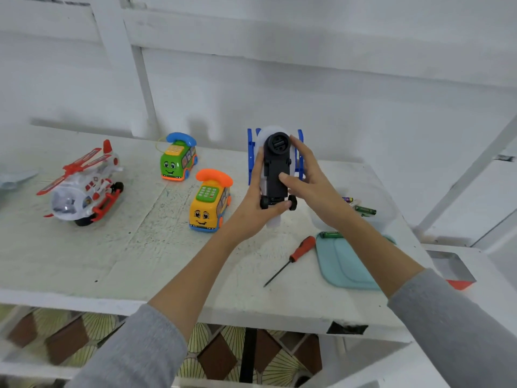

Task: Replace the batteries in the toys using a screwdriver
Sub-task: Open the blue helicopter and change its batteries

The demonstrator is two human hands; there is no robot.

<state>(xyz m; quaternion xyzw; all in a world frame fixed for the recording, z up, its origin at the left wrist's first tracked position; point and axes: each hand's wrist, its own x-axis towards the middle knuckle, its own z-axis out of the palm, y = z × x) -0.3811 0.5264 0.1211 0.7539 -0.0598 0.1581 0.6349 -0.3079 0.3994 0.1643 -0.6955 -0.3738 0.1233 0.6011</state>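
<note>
The upturned blue helicopter (pixel 275 169) is being gripped by both hands (pixel 258 204) (pixel 310 180) (underside inspected); the screwdriver (pixel 291 260), lying nearer, is needed next.

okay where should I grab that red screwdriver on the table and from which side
Grip the red handle of the screwdriver from above. It lies flat, handle farther from you, thin shaft pointing toward the table's near edge. The teal tray sits right beside it.
</note>
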